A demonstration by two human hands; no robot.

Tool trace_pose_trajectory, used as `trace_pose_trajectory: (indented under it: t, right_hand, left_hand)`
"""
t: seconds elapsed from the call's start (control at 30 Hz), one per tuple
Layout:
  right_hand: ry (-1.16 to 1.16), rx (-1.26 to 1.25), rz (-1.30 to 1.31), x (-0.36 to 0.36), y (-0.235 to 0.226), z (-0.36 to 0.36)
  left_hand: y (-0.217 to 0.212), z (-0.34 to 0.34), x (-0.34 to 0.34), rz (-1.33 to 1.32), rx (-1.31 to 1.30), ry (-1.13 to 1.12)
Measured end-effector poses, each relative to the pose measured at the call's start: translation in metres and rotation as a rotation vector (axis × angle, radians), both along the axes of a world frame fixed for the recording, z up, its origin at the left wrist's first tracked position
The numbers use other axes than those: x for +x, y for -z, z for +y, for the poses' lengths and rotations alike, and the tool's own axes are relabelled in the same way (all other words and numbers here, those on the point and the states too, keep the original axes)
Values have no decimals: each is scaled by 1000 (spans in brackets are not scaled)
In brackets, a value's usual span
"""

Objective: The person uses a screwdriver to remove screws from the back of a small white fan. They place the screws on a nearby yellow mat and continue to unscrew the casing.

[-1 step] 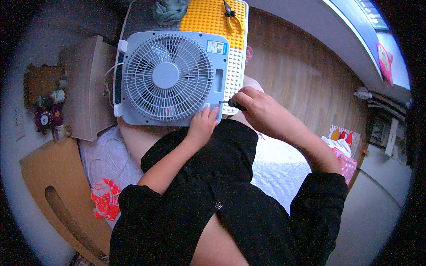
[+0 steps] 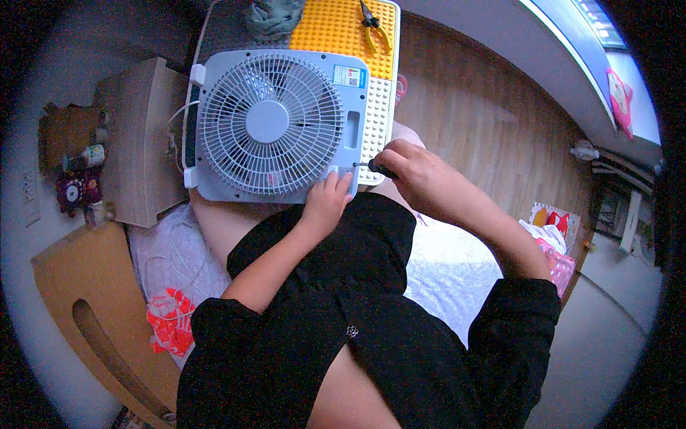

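A pale blue-grey box fan with a round grille lies flat on a studded building-block table top. My left hand rests on the fan's near right corner, its fingers stretched out on the frame. In my right hand is a screwdriver with a black handle, its thin shaft pointing left. The tip reaches the fan's right edge, close to my left fingertips; whether it sits in a screw is too small to tell.
Yellow-handled pliers and a grey-green cloth lie on the table beyond the fan. A white cord runs off its left side. Left stands a wooden cabinet; a red plastic bag lies near a wooden panel.
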State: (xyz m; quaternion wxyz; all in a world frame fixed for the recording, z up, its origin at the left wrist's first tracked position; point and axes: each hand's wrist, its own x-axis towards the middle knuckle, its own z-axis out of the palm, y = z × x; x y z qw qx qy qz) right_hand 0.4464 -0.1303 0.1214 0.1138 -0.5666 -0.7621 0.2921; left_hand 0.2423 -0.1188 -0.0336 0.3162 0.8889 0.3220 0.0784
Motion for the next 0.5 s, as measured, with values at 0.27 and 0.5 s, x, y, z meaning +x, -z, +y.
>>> trace_pose_trajectory:
  t: [0.27,0.5]
  right_hand:
    - [-180,-228,-96,-3,-22,13]
    - [-62,-122,-123,-3,-7,13]
  left_hand:
    - [-1,-2,1,27,60,-12]
    - [-1,-2,2,58,-31,-11]
